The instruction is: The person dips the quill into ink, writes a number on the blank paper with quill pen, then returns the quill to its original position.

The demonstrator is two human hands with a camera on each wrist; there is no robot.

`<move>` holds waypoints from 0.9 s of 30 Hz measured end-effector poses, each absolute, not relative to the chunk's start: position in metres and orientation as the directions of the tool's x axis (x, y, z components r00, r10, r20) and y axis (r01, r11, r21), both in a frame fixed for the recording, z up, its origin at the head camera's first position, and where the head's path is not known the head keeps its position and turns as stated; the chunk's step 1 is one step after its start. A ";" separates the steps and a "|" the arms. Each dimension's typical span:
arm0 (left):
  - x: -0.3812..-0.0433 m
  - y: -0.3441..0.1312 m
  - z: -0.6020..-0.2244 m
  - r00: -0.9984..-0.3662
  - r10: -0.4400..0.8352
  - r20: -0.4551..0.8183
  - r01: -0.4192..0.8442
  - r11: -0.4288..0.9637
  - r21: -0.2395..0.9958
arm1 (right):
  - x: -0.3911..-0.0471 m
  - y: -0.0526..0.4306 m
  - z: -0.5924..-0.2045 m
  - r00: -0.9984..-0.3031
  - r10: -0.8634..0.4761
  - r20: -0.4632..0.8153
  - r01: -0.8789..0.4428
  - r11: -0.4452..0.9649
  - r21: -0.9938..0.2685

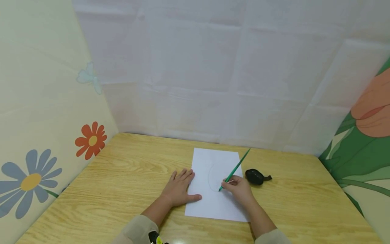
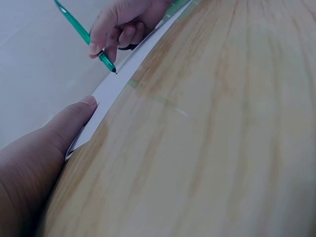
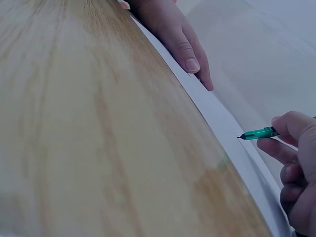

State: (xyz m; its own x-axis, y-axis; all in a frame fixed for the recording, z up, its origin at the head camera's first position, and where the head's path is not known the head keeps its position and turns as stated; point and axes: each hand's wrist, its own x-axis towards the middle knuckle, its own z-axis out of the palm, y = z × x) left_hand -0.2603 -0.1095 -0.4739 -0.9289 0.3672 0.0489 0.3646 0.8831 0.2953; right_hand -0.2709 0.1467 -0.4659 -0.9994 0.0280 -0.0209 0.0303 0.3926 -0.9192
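A white sheet of paper [image 1: 202, 206] lies on the wooden table, bearing a thin curved line like the left part of an oval. My right hand [image 1: 240, 191] pinches a green pen [image 1: 236, 167] between thumb and fingers, its tip at the lower end of that curve. In the right wrist view the dark point of the pen [image 3: 256, 134] is right at the paper's surface. My left hand [image 1: 179, 189] rests flat across the sheet's left edge, fingers spread and thumb [image 2: 74, 118] on the paper.
A shiny black rounded object [image 1: 254, 177] with a short stub lies just right of the paper. The wooden table [image 1: 122, 189] reaches back to a white cloth backdrop [image 1: 195, 74]. Flower-printed panels [image 1: 30, 118] stand along the left and right sides.
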 end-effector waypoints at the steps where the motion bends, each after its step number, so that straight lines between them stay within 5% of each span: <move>1: -0.261 -0.109 -0.474 -0.929 0.367 0.047 0.364 0.883 0.295 | -0.271 0.147 -0.466 -0.999 0.029 -0.022 0.032 0.389 -0.921; 27: -0.258 -0.110 -0.469 -0.931 0.362 0.040 0.357 0.884 0.301 | -0.270 0.152 -0.463 -0.998 0.050 -0.025 0.042 0.381 -0.924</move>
